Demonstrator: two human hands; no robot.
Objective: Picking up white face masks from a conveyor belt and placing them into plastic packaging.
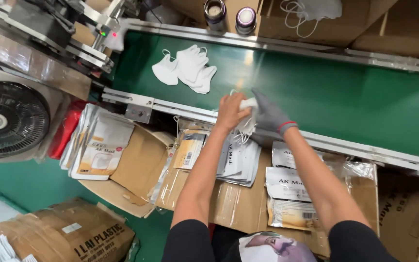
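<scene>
My bare left hand (pixel 230 110) and my grey-gloved right hand (pixel 267 114) both grip a bunch of white face masks (pixel 246 125) at the near edge of the green conveyor belt (pixel 345 92). Ear loops dangle below the bunch. Farther left on the belt lies a small pile of loose white masks (pixel 185 69), apart from both hands. Below my arms, flat printed mask pouches (pixel 288 198) rest on cardboard.
A black fan (pixel 7 120) stands at left beside a stack of pouches (pixel 98 145). Two cylindrical cups (pixel 229 14) sit beyond the belt's far rail. Cardboard boxes (pixel 69 233) lie on the green floor; machine parts (pixel 81 34) feed the belt's left end.
</scene>
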